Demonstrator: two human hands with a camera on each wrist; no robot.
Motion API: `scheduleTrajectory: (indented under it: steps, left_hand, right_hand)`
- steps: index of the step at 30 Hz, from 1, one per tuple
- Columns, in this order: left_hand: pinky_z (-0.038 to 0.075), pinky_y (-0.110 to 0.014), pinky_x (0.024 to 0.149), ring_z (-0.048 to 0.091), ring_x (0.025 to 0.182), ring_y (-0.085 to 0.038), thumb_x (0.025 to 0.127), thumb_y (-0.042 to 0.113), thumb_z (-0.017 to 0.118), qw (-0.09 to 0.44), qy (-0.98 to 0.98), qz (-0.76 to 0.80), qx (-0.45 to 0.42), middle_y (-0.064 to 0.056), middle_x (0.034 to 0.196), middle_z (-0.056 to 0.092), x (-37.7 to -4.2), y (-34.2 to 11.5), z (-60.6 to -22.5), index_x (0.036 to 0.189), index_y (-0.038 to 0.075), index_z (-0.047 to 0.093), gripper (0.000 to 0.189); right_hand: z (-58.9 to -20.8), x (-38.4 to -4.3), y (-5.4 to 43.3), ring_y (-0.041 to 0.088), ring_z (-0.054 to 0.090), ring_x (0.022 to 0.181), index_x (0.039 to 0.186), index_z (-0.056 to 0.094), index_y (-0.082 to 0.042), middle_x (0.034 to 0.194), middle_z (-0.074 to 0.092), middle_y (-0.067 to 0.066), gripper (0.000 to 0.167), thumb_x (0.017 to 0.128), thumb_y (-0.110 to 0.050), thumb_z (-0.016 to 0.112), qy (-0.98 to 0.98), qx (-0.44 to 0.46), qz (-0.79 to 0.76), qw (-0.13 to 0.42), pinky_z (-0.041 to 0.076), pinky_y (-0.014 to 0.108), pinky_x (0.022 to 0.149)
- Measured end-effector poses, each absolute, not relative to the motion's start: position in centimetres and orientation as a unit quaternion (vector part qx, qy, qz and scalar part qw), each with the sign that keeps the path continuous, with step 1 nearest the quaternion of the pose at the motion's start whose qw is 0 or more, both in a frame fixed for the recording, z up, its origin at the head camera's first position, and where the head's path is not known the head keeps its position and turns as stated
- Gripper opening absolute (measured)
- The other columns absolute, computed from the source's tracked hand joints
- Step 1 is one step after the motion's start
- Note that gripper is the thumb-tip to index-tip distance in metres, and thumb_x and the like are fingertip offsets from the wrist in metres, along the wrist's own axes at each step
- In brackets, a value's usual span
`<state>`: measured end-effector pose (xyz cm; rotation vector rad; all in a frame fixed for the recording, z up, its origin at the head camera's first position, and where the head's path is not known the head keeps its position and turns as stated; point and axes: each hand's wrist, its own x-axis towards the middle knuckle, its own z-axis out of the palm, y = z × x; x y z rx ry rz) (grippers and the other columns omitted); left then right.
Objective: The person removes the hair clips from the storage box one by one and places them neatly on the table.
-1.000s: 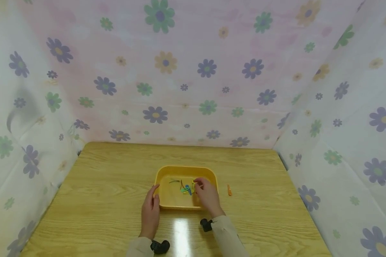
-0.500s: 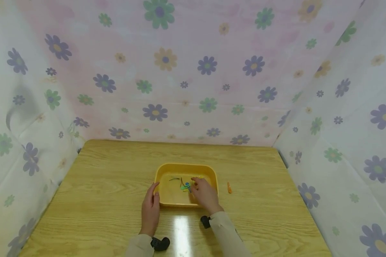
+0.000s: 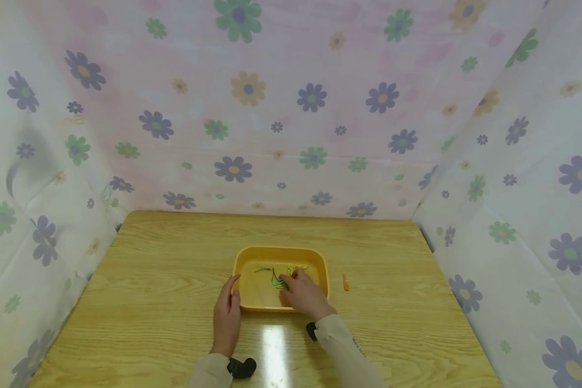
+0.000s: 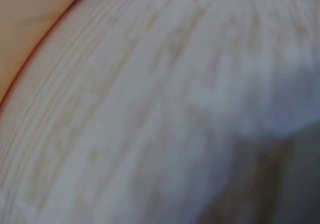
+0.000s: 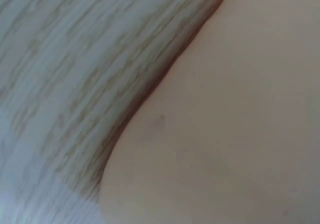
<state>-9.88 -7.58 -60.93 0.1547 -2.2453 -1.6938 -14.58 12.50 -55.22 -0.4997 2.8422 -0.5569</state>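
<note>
A shallow yellow tray (image 3: pixel 257 302) on the table holds several small coloured clips, shaped like hair clips. My left hand (image 3: pixel 227 318) rests against its left side, fingers extended along the rim. My right hand (image 3: pixel 306 293) reaches into the tray, thumb and forefinger apart at a cluster of green clips (image 3: pixel 277 282) and a blue one. The fingertips partly cover this cluster, so any grip is hidden. Yellow clips (image 3: pixel 298 267) lie just beyond that hand. Farther left are thin dark pieces (image 3: pixel 263 270). The wrist views show mostly skin and blurred wood grain.
An orange clip (image 3: pixel 346 282) lies outside the tray, to its right, on the wooden table (image 3: pixel 174 258). Flower-patterned curtains (image 3: pixel 271 108) enclose the table's back and both sides. Black wrist devices (image 3: pixel 242 368) sit by the sleeves.
The right hand held a yellow clip near the tray's right part, released it there, and has moved down and left to the green and blue clips. The left hand has stayed put.
</note>
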Motion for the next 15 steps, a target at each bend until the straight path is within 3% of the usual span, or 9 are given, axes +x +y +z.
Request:
scheduleTrajectory:
  steps: [6, 11, 15]
  left_hand:
    - [0.033, -0.042, 0.094, 0.035, 0.123, -0.012, 0.096, 0.025, 0.04, 0.167, -0.787, -0.593, 0.049, 0.008, 0.135, 0.039, -9.88, -7.56, -60.96, 0.127, 0.032, 0.046, 0.033]
    - [0.032, -0.044, 0.095, 0.034, 0.124, -0.014, 0.096, 0.022, 0.04, 0.167, -0.787, -0.591, 0.052, 0.007, 0.135, 0.039, -9.93, -7.52, -61.05, 0.127, 0.03, 0.047, 0.033]
    - [0.031, -0.044, 0.096, 0.033, 0.125, -0.014, 0.096, 0.021, 0.04, 0.165, -0.788, -0.591, 0.061, 0.009, 0.135, 0.039, -9.86, -7.46, -61.1, 0.126, 0.033, 0.047, 0.033]
  right_hand:
    - [-55.22, -14.58, 12.59, 0.019, 0.049, 0.088, 0.126, 0.053, -0.021, 0.114, 0.043, 0.008, 0.038, 0.091, -0.035, 0.048, 0.961, -0.176, -0.19, 0.101, 0.042, 0.03, 0.059]
    - [-55.21, -14.65, 12.54, 0.016, 0.05, 0.077, 0.112, 0.062, -0.021, 0.107, 0.046, 0.006, 0.026, 0.088, -0.028, 0.053, 0.959, -0.164, -0.21, 0.1, 0.042, 0.029, 0.057]
    - [-55.26, -14.76, 12.54, 0.026, 0.051, 0.1, 0.094, 0.067, -0.021, 0.104, 0.053, 0.004, 0.013, 0.085, -0.022, 0.058, 0.956, -0.161, -0.223, 0.104, 0.045, 0.033, 0.063]
